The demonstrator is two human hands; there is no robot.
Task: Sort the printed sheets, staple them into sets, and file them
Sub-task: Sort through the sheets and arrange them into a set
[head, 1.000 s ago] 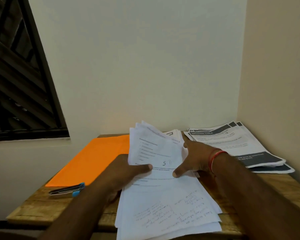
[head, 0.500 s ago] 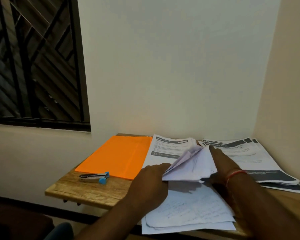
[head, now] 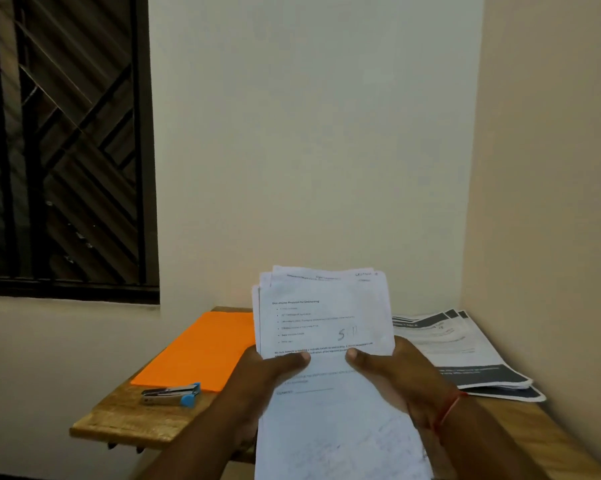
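Both hands hold up a bundle of white printed sheets (head: 327,317) in front of me, its top page showing a bulleted list and a handwritten mark. My left hand (head: 268,372) grips its left edge with the thumb on the front. My right hand (head: 396,372) grips the right edge the same way. More white sheets (head: 340,441) lie below, near the table's front. An orange folder (head: 202,351) lies flat at the left. A blue and silver stapler (head: 172,394) rests just in front of the folder.
A wooden table (head: 126,420) stands in a wall corner. A stack of printed sheets with dark grey bands (head: 465,355) lies at the right, against the side wall. A barred window (head: 60,143) fills the upper left.
The bundle, folded low over the table half a second ago, now stands upright in both hands. The view has shifted, showing more of the table's left side.
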